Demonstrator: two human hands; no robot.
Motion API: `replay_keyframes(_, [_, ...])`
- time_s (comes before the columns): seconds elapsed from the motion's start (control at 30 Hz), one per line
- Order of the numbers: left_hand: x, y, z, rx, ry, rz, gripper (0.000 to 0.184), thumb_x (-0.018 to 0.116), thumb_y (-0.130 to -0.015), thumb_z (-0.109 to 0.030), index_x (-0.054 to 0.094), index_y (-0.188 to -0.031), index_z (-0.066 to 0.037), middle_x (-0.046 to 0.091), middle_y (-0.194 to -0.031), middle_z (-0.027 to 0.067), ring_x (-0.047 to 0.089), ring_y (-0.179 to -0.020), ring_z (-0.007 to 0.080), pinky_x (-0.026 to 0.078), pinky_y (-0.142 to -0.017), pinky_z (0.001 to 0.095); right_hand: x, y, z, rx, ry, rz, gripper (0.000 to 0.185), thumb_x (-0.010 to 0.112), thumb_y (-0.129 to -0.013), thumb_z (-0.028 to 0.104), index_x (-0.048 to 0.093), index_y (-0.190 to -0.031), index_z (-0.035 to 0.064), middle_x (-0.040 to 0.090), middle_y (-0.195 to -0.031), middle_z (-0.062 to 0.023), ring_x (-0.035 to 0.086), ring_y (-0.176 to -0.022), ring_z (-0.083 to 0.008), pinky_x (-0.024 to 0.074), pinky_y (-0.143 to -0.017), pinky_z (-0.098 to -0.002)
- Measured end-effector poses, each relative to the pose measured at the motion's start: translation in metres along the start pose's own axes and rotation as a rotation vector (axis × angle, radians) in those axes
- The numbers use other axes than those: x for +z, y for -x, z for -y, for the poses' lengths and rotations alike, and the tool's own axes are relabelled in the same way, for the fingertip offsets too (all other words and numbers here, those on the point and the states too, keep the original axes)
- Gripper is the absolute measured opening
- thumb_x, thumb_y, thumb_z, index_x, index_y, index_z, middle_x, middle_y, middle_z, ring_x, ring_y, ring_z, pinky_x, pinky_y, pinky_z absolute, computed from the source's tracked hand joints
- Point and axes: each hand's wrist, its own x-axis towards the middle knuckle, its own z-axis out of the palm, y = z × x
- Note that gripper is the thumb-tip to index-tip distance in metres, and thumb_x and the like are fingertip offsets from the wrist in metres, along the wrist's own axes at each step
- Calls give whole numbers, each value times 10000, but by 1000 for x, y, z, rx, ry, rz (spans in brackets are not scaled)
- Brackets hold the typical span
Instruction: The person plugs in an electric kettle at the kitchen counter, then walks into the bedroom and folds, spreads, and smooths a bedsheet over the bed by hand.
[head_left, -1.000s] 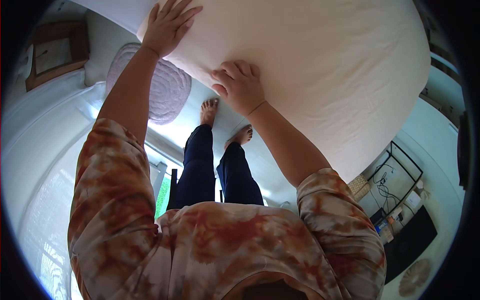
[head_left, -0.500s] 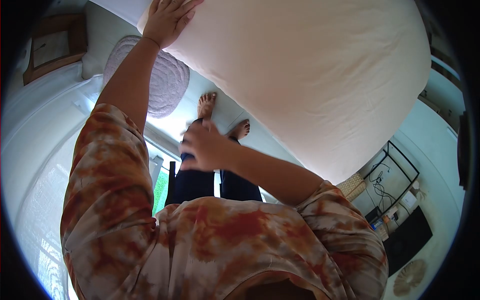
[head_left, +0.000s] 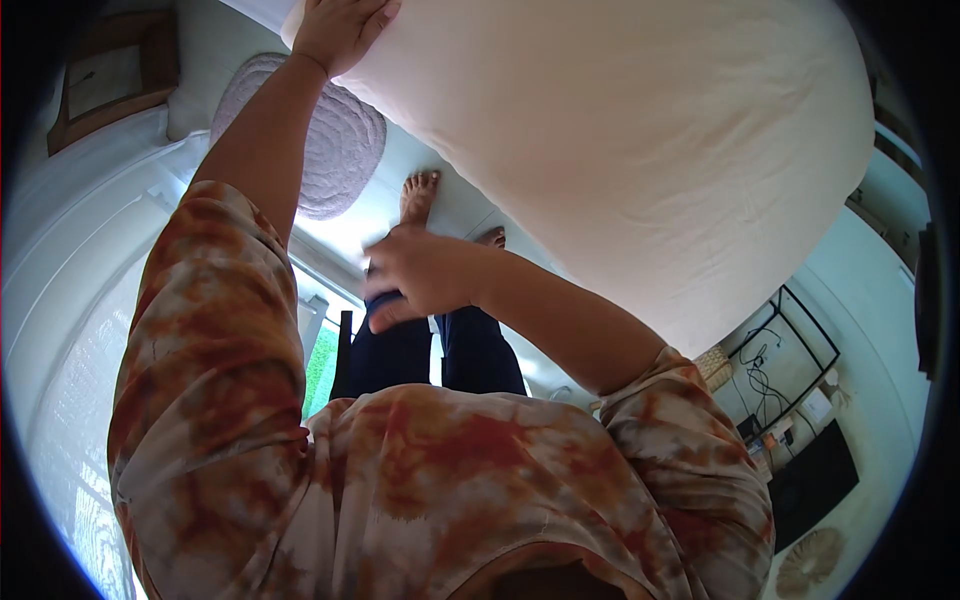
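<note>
A cream sheet [head_left: 640, 130] covers the broad mattress-like surface at the top, with soft wrinkles on its right side. My left hand [head_left: 345, 30] rests on the sheet's left corner with fingers spread, the fingertips partly beyond the upper frame edge. Lower down, my right hand [head_left: 425, 272] is off the sheet, in the air above my dark trousers [head_left: 385, 355]. Its fingers are apart and slightly blurred, and nothing shows in it.
A mauve oval rug [head_left: 335, 150] lies on the floor beside my bare foot [head_left: 418, 195]. At the right are a black metal frame [head_left: 812, 318] with cables and a woven basket [head_left: 713, 367]. A wooden frame [head_left: 155, 60] stands upper left.
My right hand has left the sheet's edge and come down over my legs. The left hand stays on the corner, now slightly higher in view.
</note>
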Motion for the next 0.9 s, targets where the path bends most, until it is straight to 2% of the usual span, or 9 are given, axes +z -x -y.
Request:
replay_keyframes(0.07, [0, -1, 1, -11, -4, -8, 421, 278, -966, -386, 381, -1349, -248, 234, -1477, 14, 140, -1377, 251, 78, -1110, 476, -10, 1, -9, -55, -150, -50, 542, 548, -827, 474, 604, -1096, 6, 426, -1313, -153, 369, -1224, -346, 217, -1042, -486])
replay_keyframes(0.13, [2, 0, 1, -9, -18, -13, 423, 275, -966, -390, 386, -1346, -244, 236, -1476, 15, 139, -1378, 251, 78, -1110, 477, 13, 9, -60, 51, 583, -92, 504, 602, -799, 418, 607, -1101, 14, 435, -1323, -147, 319, -1277, -312, 253, -1023, -485])
replay_keyframes(0.27, [-1, -2, 3, 1, -15, -18, 418, 280, -966, -382, 398, -1338, -234, 243, -1473, 19, 148, -1375, 255, 79, -1107, 483, -29, 17, -19, 193, -516, 694, 359, 659, -770, 323, 670, -1008, 54, 615, -1124, -112, 308, -1304, -241, 284, -1015, -468])
replay_keyframes(0.43, [3, -2, 1, 4, -28, -32, 418, 292, -963, -372, 376, -1348, -232, 246, -1469, 22, 168, -1368, 267, 96, -1101, 495, -60, 2, -26, 170, 354, -368, 485, 577, -810, 247, 491, -1255, 75, 396, -1358, -126, 384, -1230, -269, 225, -1052, -462])
replay_keyframes(0.47, [3, -1, 1, 9, -38, -37, 418, 293, -962, -373, 379, -1346, -231, 250, -1467, 23, 166, -1368, 267, 100, -1101, 495, -48, 3, -28, 166, 350, -373, 485, 577, -810, 247, 491, -1255, 75, 396, -1358, -126, 384, -1230, -269, 225, -1052, -462])
replay_keyframes(0.53, [-2, -4, 2, 22, -59, -42, 418, 294, -961, -373, 382, -1344, -230, 253, -1465, 23, 165, -1368, 267, 104, -1101, 496, -40, -3, -16, 115, -301, 382, 410, 581, -825, 280, 551, -1191, 100, 450, -1306, -126, 427, -1190, -263, 256, -1022, -422])
replay_keyframes(0.63, [1, 2, 1, 4, -14, -35, 412, 300, -959, -366, 384, -1341, -235, 259, -1462, 26, 165, -1368, 266, 109, -1101, 495, -49, 9, -7, 118, -672, 425, 291, 699, -726, 302, 667, -975, 155, 655, -930, -29, 588, -924, -269, 311, -966, -428])
replay_keyframes(0.7, [3, -1, 1, 2, -54, -44, 406, 302, -958, -360, 394, -1334, -236, 261, -1460, 29, 167, -1366, 266, 114, -1100, 496, -58, -4, -29, 163, 286, -420, 385, 728, -680, 311, 630, -1029, 181, 577, -1050, 15, 503, -1048, -226, 331, -930, -401])
replay_keyframes(0.9, [-1, -1, 0, 4, -35, -74, 404, 311, -953, -361, 415, -1320, -228, 272, -1457, 29, 172, -1365, 266, 109, -1098, 495, -49, -19, -75, 281, 482, -579, 418, 760, -598, 309, 603, -977, 226, 509, -1033, 78, 454, -1026, -165, 313, -881, -369])
